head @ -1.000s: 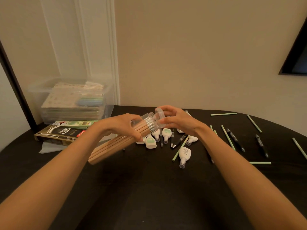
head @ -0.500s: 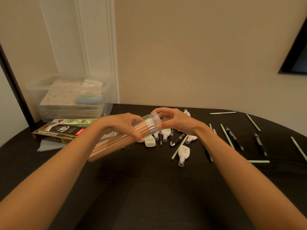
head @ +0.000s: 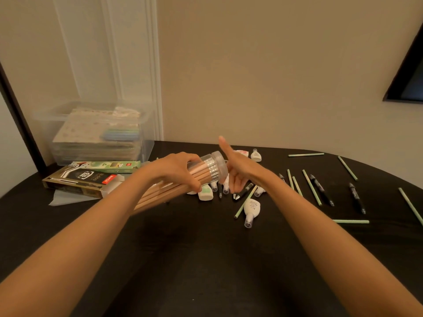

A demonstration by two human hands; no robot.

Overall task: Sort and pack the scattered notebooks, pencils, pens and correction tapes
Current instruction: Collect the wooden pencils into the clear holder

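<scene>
This looks like a room in a home rather than a workplace. A plain beige wall (head: 274,76) fills most of the frame, with white moulded door trim (head: 152,76) at the upper left and the corner of a dark framed panel (head: 409,83) at the upper right edge. Below is a dark table (head: 206,259) with a rounded edge. On it, household school supplies: a clear plastic storage bin (head: 147,149) stacked with patterned notebooks (head: 91,131), boxes of pens (head: 80,179), loose green pencils (head: 311,190), black pens (head: 356,197) and correction tapes (head: 251,208).
</scene>
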